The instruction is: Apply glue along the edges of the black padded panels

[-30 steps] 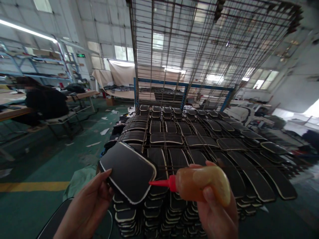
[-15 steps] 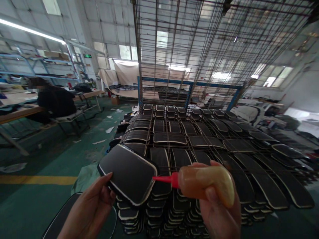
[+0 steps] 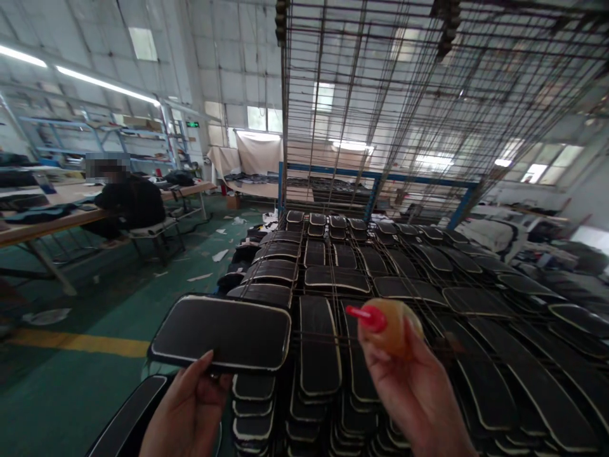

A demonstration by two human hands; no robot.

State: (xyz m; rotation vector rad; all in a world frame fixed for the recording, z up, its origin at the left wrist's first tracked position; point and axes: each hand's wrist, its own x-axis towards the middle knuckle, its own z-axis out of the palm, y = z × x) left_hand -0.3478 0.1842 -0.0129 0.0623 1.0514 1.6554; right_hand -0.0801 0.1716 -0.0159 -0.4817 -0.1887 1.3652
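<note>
The left hand [image 3: 188,409] grasps a black panel [image 3: 221,333] by its near edge, thumb on the upper face, the panel extending ahead of the grip. The right hand [image 3: 419,387] is closed around an amber bottle [image 3: 403,320]; its red nozzle [image 3: 373,317] points left, apart from the held panel (pale line along that panel's border noted). Ahead of and between both grips, similar panels [image 3: 321,346] lie in stacked rows beneath an upraised wire rack [image 3: 361,95]. Far left beyond the left grip, a seated person [image 3: 137,203] works at a table [image 3: 52,223].
</note>
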